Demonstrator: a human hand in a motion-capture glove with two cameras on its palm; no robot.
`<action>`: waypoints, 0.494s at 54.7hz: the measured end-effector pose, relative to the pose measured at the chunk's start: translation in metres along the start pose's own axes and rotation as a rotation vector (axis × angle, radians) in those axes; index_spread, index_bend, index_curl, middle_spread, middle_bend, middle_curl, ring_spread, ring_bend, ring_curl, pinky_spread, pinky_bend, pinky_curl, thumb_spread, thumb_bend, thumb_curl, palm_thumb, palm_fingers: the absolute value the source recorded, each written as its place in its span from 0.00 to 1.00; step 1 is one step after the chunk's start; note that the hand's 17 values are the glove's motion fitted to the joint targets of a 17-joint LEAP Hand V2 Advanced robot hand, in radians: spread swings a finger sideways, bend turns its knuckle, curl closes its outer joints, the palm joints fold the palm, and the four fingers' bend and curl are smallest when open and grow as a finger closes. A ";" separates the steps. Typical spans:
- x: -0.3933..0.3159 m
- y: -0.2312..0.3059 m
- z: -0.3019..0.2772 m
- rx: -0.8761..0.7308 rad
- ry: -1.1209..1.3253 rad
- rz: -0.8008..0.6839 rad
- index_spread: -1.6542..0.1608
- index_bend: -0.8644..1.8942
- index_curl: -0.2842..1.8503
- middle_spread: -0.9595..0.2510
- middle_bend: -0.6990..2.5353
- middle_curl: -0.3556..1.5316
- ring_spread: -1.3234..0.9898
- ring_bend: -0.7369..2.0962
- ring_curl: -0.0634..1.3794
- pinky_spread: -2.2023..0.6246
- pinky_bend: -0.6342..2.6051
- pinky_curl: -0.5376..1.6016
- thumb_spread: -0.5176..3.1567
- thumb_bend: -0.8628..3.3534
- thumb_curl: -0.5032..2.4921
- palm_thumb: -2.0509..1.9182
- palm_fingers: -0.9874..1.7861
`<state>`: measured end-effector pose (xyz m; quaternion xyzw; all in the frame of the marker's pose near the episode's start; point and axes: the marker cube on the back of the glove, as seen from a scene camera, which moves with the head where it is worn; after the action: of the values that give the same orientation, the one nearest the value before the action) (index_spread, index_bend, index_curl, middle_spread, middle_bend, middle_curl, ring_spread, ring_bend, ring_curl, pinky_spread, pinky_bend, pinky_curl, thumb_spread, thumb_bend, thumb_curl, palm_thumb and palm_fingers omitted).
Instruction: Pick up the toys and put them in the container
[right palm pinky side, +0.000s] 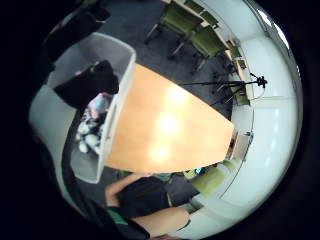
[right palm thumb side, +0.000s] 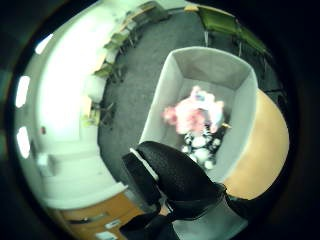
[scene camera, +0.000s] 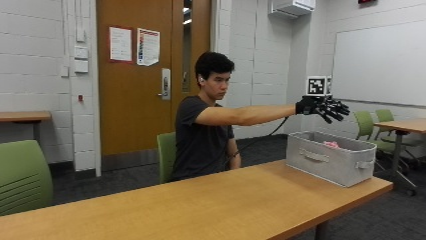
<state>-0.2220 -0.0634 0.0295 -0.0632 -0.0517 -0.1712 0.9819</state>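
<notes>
A grey fabric container (scene camera: 331, 157) stands at the right end of the wooden table (scene camera: 200, 205). My gloved right hand (scene camera: 324, 108) hovers well above it at the end of an outstretched arm, fingers spread and holding nothing. Inside the container (right palm thumb side: 210, 70) lie a pink plush toy (right palm thumb side: 192, 112) and a black-and-white toy (right palm thumb side: 200, 147); a bit of pink toy (scene camera: 331, 144) shows over the rim in the outside view. The little finger side palm view shows the container (right palm pinky side: 112, 60) with the toys (right palm pinky side: 92, 125) in it. Gloved fingers (right palm thumb side: 172, 172) cross the thumb side palm view.
The tabletop (right palm pinky side: 165, 125) beside the container is bare wood. Green chairs (scene camera: 23, 175) stand around the room, another table (scene camera: 403, 125) is at the far right, and a tripod (right palm pinky side: 235, 85) stands on the carpet beyond the table's end.
</notes>
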 end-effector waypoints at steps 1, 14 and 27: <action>0.008 0.000 -0.002 0.008 0.014 0.022 0.74 0.33 0.26 0.73 0.27 0.46 0.52 0.60 0.33 0.72 0.68 0.46 0.41 0.18 0.29 0.48 0.30; 0.106 0.037 -0.026 0.089 0.019 0.044 0.73 0.36 0.24 0.73 0.28 0.45 0.54 0.54 0.28 0.74 0.63 0.43 0.41 0.18 0.26 0.48 0.32; 0.254 0.102 -0.026 0.167 0.142 0.376 0.73 0.37 0.25 0.73 0.28 0.44 0.54 0.51 0.26 0.75 0.60 0.41 0.42 0.18 0.23 0.48 0.34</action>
<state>0.0524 -0.0558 0.0243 0.0221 0.0163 0.0160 0.9995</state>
